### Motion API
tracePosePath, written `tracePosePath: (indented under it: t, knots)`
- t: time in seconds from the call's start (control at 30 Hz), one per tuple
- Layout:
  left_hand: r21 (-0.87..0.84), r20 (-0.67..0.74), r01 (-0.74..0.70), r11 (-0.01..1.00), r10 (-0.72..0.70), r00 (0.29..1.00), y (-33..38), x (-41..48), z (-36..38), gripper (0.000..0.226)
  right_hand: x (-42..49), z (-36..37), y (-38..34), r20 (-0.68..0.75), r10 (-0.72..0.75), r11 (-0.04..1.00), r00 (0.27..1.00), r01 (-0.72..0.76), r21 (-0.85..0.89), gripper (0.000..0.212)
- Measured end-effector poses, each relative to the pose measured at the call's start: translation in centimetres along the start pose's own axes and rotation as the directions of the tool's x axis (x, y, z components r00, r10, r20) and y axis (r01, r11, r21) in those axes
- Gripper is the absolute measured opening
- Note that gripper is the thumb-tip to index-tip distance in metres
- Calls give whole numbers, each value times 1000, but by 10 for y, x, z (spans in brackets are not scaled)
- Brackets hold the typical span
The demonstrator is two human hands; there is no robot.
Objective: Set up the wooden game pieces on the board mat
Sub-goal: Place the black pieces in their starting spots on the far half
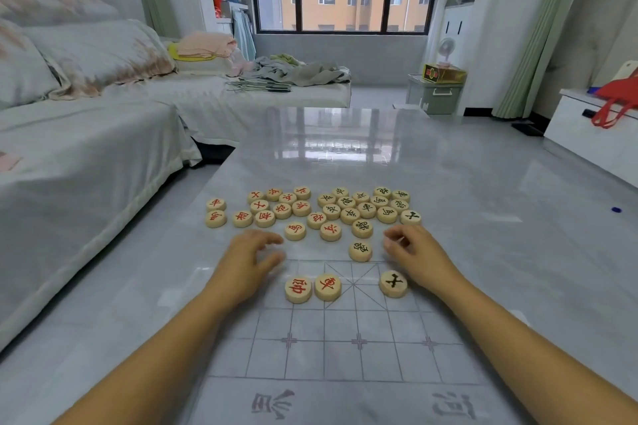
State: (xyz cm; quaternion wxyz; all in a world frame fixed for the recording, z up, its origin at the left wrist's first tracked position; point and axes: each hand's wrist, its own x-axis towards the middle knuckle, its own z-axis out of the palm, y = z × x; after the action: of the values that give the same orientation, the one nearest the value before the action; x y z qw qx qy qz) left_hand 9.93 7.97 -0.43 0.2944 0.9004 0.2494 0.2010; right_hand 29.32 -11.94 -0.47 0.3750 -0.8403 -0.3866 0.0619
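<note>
Wooden discs point(366, 210); thin gridded mat point(345, 362).

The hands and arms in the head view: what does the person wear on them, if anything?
Nothing shows on them. The left hand and the right hand are bare: no gloves, rings or watch can be seen. The left forearm and the right forearm are bare too, with no sleeve in view.

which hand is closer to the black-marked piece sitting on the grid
Right. The right hand sits just beyond the black-marked piece, with its wrist close beside the piece. The left hand is well off to the piece's left.
</note>
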Motion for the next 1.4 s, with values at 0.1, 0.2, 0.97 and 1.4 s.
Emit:
tracePosePath:
  t: [0.1,0.2,0.97,1.4]
  knots:
    - [229,-87,46,972,-26,996,-17,17,-5,38,14,-7,7,10,-39,997,999,40,-64,33]
    - [229,34,-22,973,15,999,-13,26,2,49,26,-2,6,115,-118,984,986,131,-118,39]
    - [206,422,-294,933,186,887,54,40,39,47,-30,-14,18,112,-82,988,990,95,-121,42]
    - [130,252,-298,946,259,933,32,-25,45,50,-31,-7,25,29,-41,997,999,43,-58,34]
